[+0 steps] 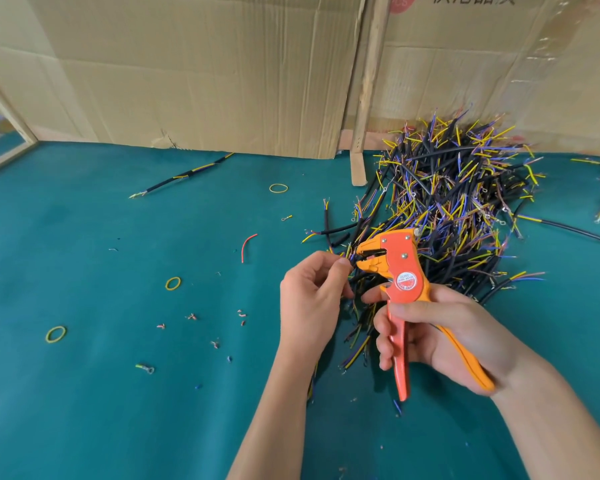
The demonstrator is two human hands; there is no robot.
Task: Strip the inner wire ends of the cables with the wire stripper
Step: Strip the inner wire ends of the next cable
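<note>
Nearest the camera, the right hand (440,337) wraps its fingers round the two long handles of the orange-and-yellow plastic wire stripper (400,282), thumb resting up by the pivot; the handles stand apart and the tool's mouth looks partly open. To do this step well, I judge the squeeze should wait until the wire end sits straight and fully in the mouth, then come in one firm pull. Just left of the tool head, the left hand (309,299) pinches a short black-sheathed cable (355,277) between thumb and fingertips, its end touching or just at the jaws; which inner wire is entered is too small to tell. Beyond, on the teal felt-covered table (118,393), lies the heap of black cables (458,202), with yellow, blue and brownish inner wires fanning from their ends, against a brown corrugated cardboard wall (187,71).
</note>
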